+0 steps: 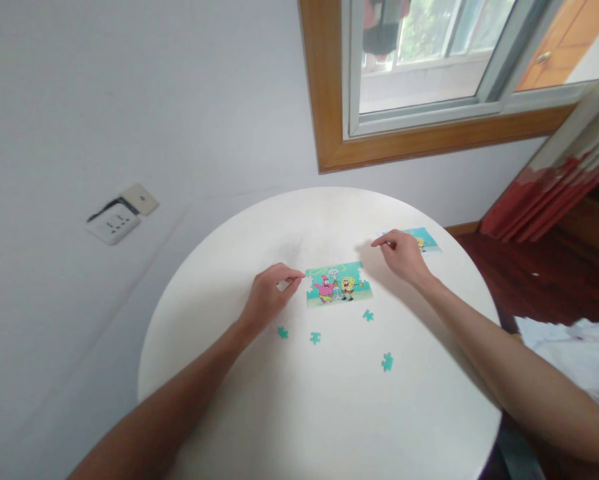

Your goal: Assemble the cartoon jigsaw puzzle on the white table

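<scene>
A mostly joined jigsaw puzzle [335,285] lies on the round white table, showing cartoon figures on a turquoise ground. Gaps notch its left and right edges. My left hand [272,291] is at the puzzle's upper left edge, thumb and forefinger pinched together; whatever is between them is too small to see. Beyond the puzzle's upper right corner, my right hand [401,255] has its fingers curled, forefinger pointing left, and I cannot make out anything in it. Loose turquoise puzzle pieces lie nearer me: one [368,315], another [315,338], one at left [283,331] and one at right [387,362].
A turquoise picture card [426,240] lies partly behind my right hand. The round table [279,413] stands against a white wall with a socket [113,223]. Window [429,60] and red-white curtain [529,193] are beyond; white cloth [574,353] is at right.
</scene>
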Motion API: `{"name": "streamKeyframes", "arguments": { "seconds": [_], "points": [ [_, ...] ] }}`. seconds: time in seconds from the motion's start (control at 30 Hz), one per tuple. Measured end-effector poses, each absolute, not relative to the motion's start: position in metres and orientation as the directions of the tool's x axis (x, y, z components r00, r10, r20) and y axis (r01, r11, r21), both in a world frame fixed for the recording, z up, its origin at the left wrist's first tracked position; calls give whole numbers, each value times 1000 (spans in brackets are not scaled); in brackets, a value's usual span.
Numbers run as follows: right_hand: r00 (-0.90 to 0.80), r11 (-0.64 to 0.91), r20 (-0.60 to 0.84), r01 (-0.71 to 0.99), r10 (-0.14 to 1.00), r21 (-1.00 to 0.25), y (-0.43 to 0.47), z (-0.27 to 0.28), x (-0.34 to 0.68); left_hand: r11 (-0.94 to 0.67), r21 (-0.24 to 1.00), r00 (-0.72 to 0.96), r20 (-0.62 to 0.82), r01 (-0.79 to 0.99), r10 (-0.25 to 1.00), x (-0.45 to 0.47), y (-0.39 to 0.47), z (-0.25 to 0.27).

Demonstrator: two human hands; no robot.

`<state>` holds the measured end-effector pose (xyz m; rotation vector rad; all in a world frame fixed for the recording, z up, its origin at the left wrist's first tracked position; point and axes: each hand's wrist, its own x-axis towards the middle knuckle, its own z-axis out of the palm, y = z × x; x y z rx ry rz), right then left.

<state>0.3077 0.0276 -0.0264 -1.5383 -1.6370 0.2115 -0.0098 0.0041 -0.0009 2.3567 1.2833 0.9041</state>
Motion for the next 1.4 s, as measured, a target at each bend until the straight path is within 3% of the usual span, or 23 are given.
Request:
{"name": "streamKeyframes", "arguments": {
  "seconds": [0.3, 0.87, 1.17, 1.4],
  "points": [
    [67, 269, 457, 729, 887, -629, 21, -26, 300, -539, 621, 527, 228, 569, 819, -13, -5, 5],
    [55, 264, 440, 732, 896, -628, 19, -26, 298, -605, 569, 782, -115, 557, 613, -9, -23, 5],
    [96, 233, 421, 712, 902, -662, 19, -23, 295, -621, 551, 810, -194, 557, 554, -4, -34, 10],
    [71, 273, 437, 688, 897, -672, 19, -22, 292, -651, 586, 858, -166, 482, 486, -4, -39, 18]
  ]
}}
